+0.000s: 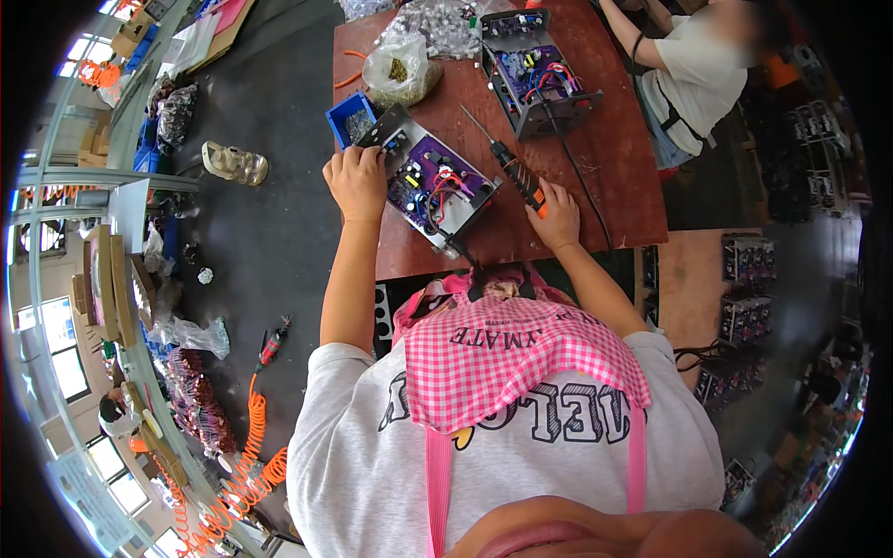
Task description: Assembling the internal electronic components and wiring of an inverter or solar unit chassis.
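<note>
An open metal chassis (445, 200) with a purple circuit board and red, blue and white wires lies at an angle near the table's front edge. My left hand (356, 181) grips its left side, fingers curled over the edge by the end panel. To the right, my right hand (558, 216) is closed round the lower end of a black-and-orange screwdriver (517, 175). Its long thin shaft points away to the far left, low over the table and apart from the chassis. A blue bin (340, 113) of small metal parts, probably screws, stands just beyond my left hand.
The reddish table (614, 167) also bears a second open chassis (535, 79) with a black cable, a bag of small brass-coloured parts (400, 73) and a heap of bagged parts (437, 28). A co-worker (693, 79) is at the right edge. Orange coiled hose (256, 428) hangs at left.
</note>
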